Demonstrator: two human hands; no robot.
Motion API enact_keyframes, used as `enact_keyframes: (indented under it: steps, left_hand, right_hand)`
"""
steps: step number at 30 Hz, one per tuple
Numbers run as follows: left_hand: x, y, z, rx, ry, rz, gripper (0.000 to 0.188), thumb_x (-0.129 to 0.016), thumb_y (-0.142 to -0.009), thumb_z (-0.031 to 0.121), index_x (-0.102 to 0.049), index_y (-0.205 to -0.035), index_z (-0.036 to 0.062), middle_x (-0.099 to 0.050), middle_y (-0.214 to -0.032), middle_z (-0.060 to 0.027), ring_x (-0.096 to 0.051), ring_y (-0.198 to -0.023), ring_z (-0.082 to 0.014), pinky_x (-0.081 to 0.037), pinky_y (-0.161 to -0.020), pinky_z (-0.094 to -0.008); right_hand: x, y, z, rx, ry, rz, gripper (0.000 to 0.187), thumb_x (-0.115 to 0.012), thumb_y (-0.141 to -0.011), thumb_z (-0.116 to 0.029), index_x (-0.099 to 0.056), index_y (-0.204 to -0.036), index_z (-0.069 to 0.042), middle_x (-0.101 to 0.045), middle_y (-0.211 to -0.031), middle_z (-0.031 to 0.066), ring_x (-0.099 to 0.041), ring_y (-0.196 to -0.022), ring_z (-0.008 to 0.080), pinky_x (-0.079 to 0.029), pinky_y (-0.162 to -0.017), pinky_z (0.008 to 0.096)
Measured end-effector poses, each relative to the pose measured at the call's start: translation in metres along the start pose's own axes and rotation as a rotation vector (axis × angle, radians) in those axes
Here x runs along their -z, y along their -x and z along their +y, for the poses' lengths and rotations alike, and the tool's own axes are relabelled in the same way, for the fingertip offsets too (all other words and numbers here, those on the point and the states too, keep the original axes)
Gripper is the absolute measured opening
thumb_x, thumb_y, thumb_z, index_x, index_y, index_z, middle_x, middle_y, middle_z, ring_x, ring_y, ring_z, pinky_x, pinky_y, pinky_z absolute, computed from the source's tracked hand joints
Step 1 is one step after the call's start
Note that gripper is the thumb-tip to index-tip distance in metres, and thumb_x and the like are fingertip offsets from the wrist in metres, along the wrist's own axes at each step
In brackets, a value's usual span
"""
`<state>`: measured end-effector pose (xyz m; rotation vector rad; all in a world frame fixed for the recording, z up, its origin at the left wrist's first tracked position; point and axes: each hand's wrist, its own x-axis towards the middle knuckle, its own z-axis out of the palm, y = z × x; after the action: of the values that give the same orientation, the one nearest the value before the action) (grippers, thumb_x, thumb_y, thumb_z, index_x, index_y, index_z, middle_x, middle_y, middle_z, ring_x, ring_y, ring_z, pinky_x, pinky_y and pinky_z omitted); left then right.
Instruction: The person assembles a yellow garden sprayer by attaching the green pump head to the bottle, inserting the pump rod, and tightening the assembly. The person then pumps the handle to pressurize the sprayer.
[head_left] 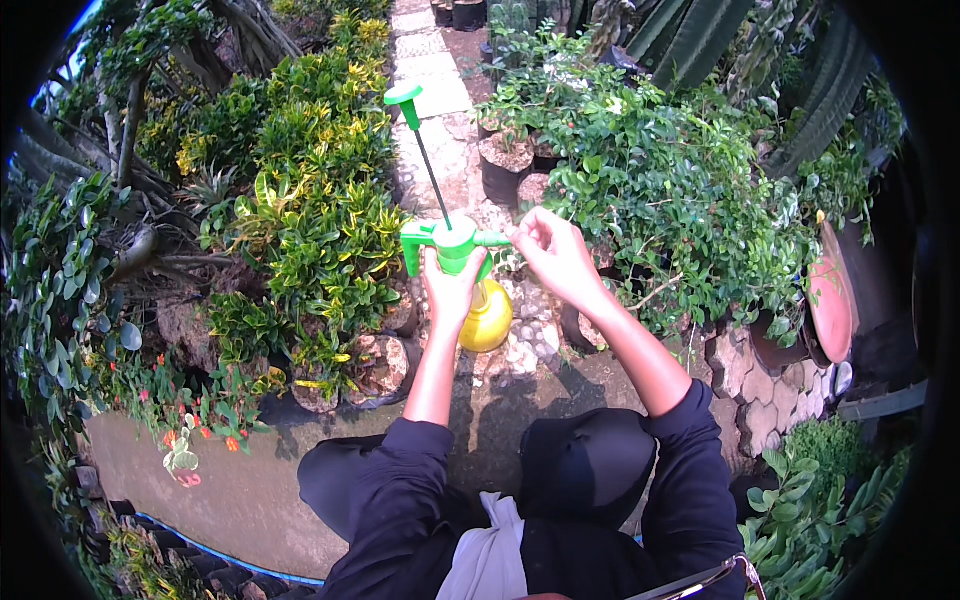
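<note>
In front of me is a pump sprayer with a yellow bottle [487, 320] and a green head [456, 240]. Its plunger [405, 97] is pulled up, with a dark rod showing between the green knob and the head. My left hand [450, 288] is wrapped around the sprayer's neck, just below the head. The green trigger handle sticks out to the left. On the right side, my right hand [553, 248] pinches the tip of the green nozzle [492, 238] with thumb and fingers. Part of the bottle is hidden behind my left hand.
Yellow-green leafy shrubs [310, 160] line the left, and a bushy potted plant [640, 170] fills the right. A stone path [430, 70] runs away between them. Black plant pots [503, 180] stand along its edge. Tall cacti [820, 100] rise at the upper right.
</note>
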<state>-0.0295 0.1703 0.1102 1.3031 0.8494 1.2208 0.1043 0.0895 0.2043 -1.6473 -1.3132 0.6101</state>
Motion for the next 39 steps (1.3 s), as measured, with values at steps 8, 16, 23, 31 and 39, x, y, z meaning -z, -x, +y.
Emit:
enact_keyframes:
  steps: [8,16,23,31,39]
  left_hand:
    - [-0.012,0.024,-0.012,-0.116,-0.058,0.138,0.045,-0.062,-0.08,0.009,-0.04,-0.118,-0.0012,-0.051,-0.112,-0.012,-0.05,-0.101,-0.0173,-0.039,-0.088,-0.03]
    - [0.015,0.045,0.026,0.127,-0.017,-0.323,0.054,-0.056,-0.085,0.016,-0.029,-0.128,-0.0036,-0.04,-0.124,-0.019,-0.04,-0.115,-0.0236,-0.033,-0.096,-0.0341]
    - [0.085,0.028,0.098,0.511,-0.267,-0.636,0.034,-0.046,-0.092,0.024,-0.054,-0.104,-0.0061,-0.063,-0.094,-0.0154,-0.062,-0.09,-0.0203,-0.048,-0.079,-0.0293]
    - [0.061,0.002,0.061,0.431,-0.081,-0.324,0.056,-0.038,-0.091,0.048,-0.059,-0.079,-0.0023,-0.058,-0.068,-0.0081,-0.055,-0.062,-0.0138,-0.045,-0.063,-0.0263]
    - [0.049,-0.007,0.062,0.501,-0.079,-0.382,0.044,-0.044,-0.088,0.045,-0.056,-0.079,0.0036,-0.053,-0.06,-0.0015,-0.048,-0.051,-0.0084,-0.041,-0.052,-0.0224]
  right_hand:
    - [-0.054,0.026,0.037,-0.411,-0.497,-0.147,0.067,-0.054,-0.084,-0.044,-0.028,-0.13,-0.002,-0.048,-0.119,0.015,-0.048,-0.109,0.0237,-0.042,-0.082,0.0322]
    - [-0.076,0.014,0.038,-0.455,-0.92,0.066,0.046,-0.06,-0.083,-0.035,-0.04,-0.116,-0.011,-0.055,-0.104,0.0058,-0.056,-0.091,0.0111,-0.044,-0.059,0.0247]
    - [-0.078,0.009,0.027,-0.38,-0.971,0.001,0.044,-0.067,-0.078,-0.021,-0.043,-0.112,-0.008,-0.055,-0.103,0.0061,-0.06,-0.084,0.014,-0.052,-0.065,0.0298]
    - [-0.07,0.001,0.022,-0.428,-0.992,-0.08,0.037,-0.063,-0.082,-0.02,-0.045,-0.112,-0.008,-0.057,-0.102,0.007,-0.061,-0.08,0.0144,-0.054,-0.06,0.0308]
    - [-0.063,-0.007,0.038,-0.441,-1.079,-0.19,0.04,-0.053,-0.087,-0.034,-0.045,-0.118,-0.01,-0.053,-0.112,0.0088,-0.058,-0.095,0.0177,-0.053,-0.071,0.0378]
